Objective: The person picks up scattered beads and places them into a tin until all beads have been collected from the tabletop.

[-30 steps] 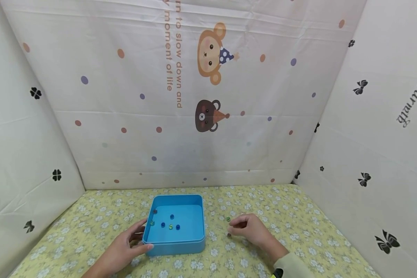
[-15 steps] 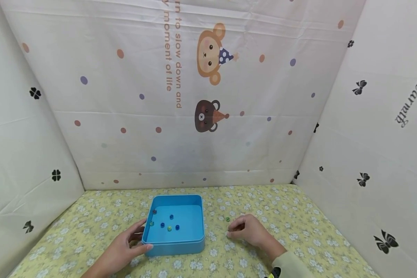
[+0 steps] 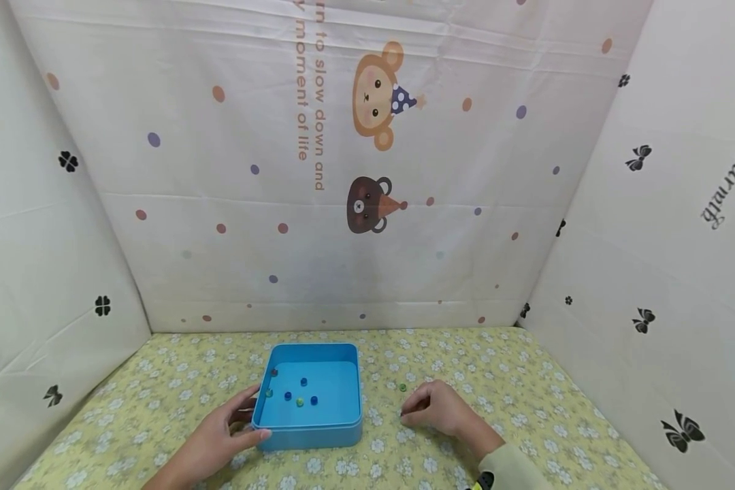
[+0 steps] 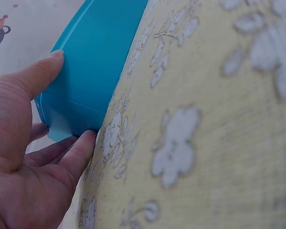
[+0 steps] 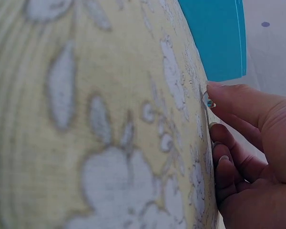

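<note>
A light-blue square box (image 3: 309, 437) stands on the table, with several small glass marbles lying inside, among them a blue marble (image 3: 303, 382) and a yellow-green one. My left hand (image 3: 220, 434) grips its near left corner, thumb (image 4: 51, 67) on the front wall and fingers around the side. Right of the box, my right hand (image 3: 436, 410) is low at the cloth. Its thumb and forefinger pinch a small clear marble (image 5: 209, 101) with coloured streaks, mostly hidden from the head view. A green marble (image 3: 403, 387) lies on the cloth just beyond those fingers.
A yellow floral cloth (image 3: 502, 395) covers the table. White printed sheets (image 3: 318, 272) rise along the back and both sides.
My right fingers have closed down over the dark reddish marble that showed beneath them, and it is now covered. The yellow-green marble in the box has shifted slightly. My left hand stays put.
</note>
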Action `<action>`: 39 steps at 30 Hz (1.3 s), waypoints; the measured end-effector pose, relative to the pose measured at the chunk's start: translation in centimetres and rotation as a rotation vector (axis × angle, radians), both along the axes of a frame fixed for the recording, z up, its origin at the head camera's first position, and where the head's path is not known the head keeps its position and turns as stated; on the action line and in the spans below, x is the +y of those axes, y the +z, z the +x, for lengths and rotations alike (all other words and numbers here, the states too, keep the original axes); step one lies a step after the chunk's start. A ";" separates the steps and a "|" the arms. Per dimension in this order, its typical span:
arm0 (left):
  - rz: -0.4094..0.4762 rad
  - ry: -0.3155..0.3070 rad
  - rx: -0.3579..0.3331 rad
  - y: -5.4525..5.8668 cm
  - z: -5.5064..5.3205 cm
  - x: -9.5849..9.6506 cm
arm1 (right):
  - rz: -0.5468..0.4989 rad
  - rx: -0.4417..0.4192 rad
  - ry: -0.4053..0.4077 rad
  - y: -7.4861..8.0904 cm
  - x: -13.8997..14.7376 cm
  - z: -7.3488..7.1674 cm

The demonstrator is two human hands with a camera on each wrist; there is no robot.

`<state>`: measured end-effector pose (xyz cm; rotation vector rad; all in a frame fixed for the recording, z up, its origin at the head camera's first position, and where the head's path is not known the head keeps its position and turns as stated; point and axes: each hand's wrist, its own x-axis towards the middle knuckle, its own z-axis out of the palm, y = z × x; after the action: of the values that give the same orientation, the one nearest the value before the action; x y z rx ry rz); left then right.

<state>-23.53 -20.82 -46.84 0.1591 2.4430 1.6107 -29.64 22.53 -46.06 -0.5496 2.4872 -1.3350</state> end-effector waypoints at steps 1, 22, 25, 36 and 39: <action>0.000 -0.004 0.002 0.0 0.0 0.0 | 0.001 0.001 0.002 0.0 0.0 0.0; 0.007 -0.007 0.010 0.3 0.1 0.0 | 0.014 -0.018 -0.029 0.5 -0.2 0.3; 0.008 -0.007 0.012 0.4 0.1 0.0 | 0.008 -0.025 -0.034 0.7 -0.2 0.3; 0.011 -0.012 0.021 0.2 0.1 -0.1 | -0.029 0.004 -0.026 0.6 -1.0 0.2; 0.005 -0.006 0.024 0.2 0.0 -0.1 | -0.053 0.000 -0.035 0.6 -1.4 0.3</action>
<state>-23.52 -20.90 -46.68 0.1879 2.4541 1.6210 -29.35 21.10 -45.47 -0.5189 2.4789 -1.4171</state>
